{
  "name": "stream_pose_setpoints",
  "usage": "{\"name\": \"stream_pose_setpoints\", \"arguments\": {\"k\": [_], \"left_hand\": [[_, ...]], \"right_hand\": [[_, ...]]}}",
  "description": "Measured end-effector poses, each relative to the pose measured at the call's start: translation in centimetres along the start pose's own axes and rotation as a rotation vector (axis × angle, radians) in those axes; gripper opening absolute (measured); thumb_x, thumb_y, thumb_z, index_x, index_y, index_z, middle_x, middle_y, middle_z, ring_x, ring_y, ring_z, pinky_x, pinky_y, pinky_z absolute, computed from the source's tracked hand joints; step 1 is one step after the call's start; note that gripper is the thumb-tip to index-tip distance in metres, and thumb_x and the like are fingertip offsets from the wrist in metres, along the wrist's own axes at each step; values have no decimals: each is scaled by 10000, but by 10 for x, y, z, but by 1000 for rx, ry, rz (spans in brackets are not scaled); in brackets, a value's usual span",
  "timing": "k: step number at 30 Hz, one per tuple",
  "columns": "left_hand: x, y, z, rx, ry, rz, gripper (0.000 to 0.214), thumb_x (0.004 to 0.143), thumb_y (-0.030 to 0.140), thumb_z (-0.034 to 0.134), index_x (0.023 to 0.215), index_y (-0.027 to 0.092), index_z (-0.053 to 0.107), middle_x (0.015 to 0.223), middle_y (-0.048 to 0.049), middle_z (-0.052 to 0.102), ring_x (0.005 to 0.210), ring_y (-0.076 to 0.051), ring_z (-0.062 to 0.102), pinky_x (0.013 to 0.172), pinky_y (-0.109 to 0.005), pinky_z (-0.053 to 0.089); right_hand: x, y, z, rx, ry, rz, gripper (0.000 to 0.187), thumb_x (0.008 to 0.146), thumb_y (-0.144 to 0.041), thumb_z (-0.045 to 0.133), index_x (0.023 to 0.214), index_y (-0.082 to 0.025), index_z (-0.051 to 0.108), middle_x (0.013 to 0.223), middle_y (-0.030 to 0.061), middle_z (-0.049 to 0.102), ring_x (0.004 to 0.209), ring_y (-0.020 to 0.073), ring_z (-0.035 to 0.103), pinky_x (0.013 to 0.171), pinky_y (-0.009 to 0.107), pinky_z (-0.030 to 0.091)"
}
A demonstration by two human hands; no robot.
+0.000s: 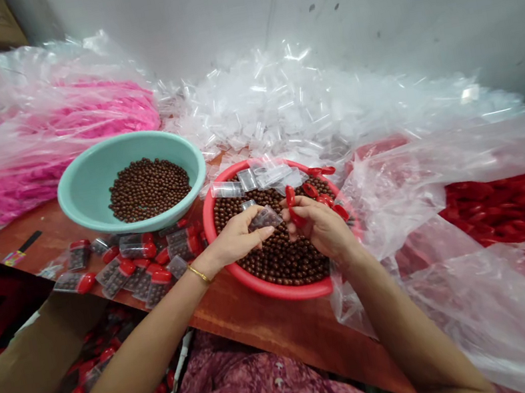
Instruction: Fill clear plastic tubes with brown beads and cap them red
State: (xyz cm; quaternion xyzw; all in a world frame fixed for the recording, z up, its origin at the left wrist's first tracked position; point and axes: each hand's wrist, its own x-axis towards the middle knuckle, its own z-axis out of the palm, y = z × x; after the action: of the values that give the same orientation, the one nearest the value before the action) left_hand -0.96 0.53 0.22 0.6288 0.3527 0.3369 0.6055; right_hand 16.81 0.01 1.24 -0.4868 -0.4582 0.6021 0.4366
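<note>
Wooden table [273, 316] beside white wall [189, 13]

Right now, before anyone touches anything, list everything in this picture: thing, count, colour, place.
table: one, reddish-brown wood, in front of the person
teal basin: one, teal, on the table, left
brown balls: many, brown, in both basins
red basin: one, red, on the table, centre
capped tubes: about ten, clear with red caps, left of the red basin
clear tubes: many, clear, heaped behind the red basin
pink caps: many, pink, bagged, back left
bagged red caps: many, red, right
left hand: one, holding a clear tube over the red basin
right hand: one, holding loose red caps over the red basin
</note>
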Motion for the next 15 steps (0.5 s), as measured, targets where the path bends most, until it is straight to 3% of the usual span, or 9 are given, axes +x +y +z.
{"name": "stream_pose_setpoints", "arguments": {"k": [2,5,8,11,15], "left_hand": [[1,-1,0,22,-4,4,179,771,225,573,915,134,517,744,30,478,597,-64,438,524,-184,395],[1,-3,0,42,-11,2,195,769,242,573,921,130,523,755,27,481,610,-70,443,528,-192,391],[2,-4,-1,53,-31,-6,201,775,254,572,923,128,520,746,29,484,592,-67,442,525,-196,385],[2,-5,-1,32,-62,-22,220,779,267,573,938,128,512,727,34,486,564,-63,450,525,-202,395],[1,-5,-1,-72,-3,11,272,767,298,586,963,133,494,765,27,491,556,-52,450,510,-193,392]], "right_hand": [[4,-2,-5,12,31,-17,253,625,-356,644,817,-214,558,719,-13,639,614,126,591,595,274,495],[8,-7,-8,-42,60,-138,243,616,-363,697,767,-217,575,763,0,664,718,138,608,726,294,492],[11,-11,-2,-82,140,-253,268,597,-360,731,753,-222,562,671,-43,598,551,89,507,563,237,444],[13,-11,10,-67,186,-280,270,664,-417,678,747,-232,500,509,-95,447,389,59,327,393,208,295],[9,-7,25,-186,203,-376,215,676,-348,676,693,-215,509,526,-77,478,451,71,438,467,217,385]]}}
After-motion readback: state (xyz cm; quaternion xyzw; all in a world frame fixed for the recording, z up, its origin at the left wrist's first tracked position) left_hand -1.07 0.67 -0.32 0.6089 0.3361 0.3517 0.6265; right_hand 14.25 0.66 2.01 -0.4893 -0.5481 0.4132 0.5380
